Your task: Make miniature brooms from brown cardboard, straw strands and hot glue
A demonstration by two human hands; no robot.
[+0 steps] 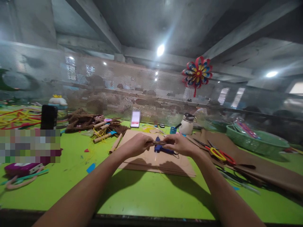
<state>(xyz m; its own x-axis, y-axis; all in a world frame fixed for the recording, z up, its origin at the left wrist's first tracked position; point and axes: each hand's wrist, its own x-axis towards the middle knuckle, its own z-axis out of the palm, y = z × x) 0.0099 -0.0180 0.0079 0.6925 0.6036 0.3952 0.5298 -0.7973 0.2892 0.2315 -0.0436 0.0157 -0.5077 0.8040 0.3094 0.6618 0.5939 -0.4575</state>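
Note:
My left hand [140, 144] and my right hand [179, 143] face each other above the cardboard sheets [142, 164]. Fingers of both are closed on the ends of a thin strip of folded brown paper [159, 143], seen almost edge-on, so its full shape is unclear. Just beyond and below the strip lies a blue glue gun [163, 149] on the cardboard, partly covered by the paper and my fingers. Shadows of my hands fall across the sheets.
Paper rolls [102, 138] and yellow strands lie to the left, near a lit phone [135, 119]. On the right are scissors with yellow handles [218, 154], red-handled scissors [228, 158], brown paper [267, 164] and a green basket [258, 142]. A white jug [186, 125] stands behind.

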